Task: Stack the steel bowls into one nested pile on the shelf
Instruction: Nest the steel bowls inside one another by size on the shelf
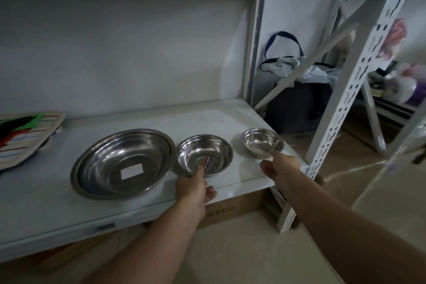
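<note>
Three steel bowls stand in a row on the white shelf [46,210]. The large bowl [122,161], with a white label inside, is at the left. The medium bowl [207,152] sits in the middle, its near rim pinched by my left hand [193,189], thumb inside the bowl. At the right, near the shelf's corner, is the small bowl [261,142]; my right hand [279,168] grips its near rim with a finger over the edge. All three bowls rest apart, none nested.
A striped cloth item [25,134] lies at the shelf's far left. A perforated white upright [359,69] and a diagonal brace stand at the right. A cardboard box [230,212] sits under the shelf. Bags lie on the floor behind.
</note>
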